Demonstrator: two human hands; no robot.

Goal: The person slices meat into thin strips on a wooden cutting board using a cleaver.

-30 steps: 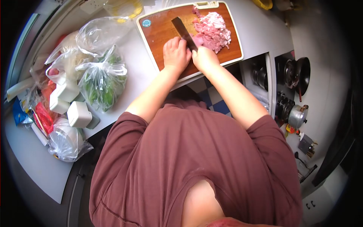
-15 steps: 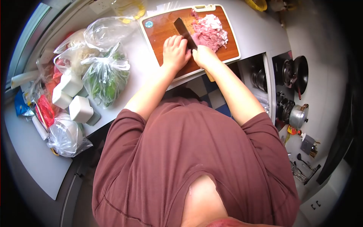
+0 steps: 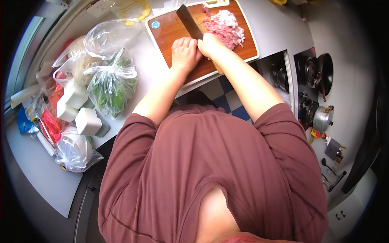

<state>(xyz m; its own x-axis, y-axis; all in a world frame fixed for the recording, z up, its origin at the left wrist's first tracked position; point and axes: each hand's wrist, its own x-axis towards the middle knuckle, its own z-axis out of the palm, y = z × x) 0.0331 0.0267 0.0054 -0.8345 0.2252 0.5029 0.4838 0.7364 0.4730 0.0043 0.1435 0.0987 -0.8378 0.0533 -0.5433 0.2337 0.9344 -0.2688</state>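
Gripping knife point(image 3: 189, 22) in right hand point(image 3: 211, 45), closed around it, near chopped meat point(image 3: 227, 30). Holding left hand point(image 3: 185, 52) over cutting board point(image 3: 165, 35) with fingers together; cannot tell grip beneath palm.

A brown board with a cream rim and rounded corners point(image 3: 166, 36) lies flat. A heap of small pink and white meat bits point(image 3: 227, 29) sits on the board's far right part. A wide, dark metal knife point(image 3: 189, 22) slants over the board's middle, blade end near the board's far edge.
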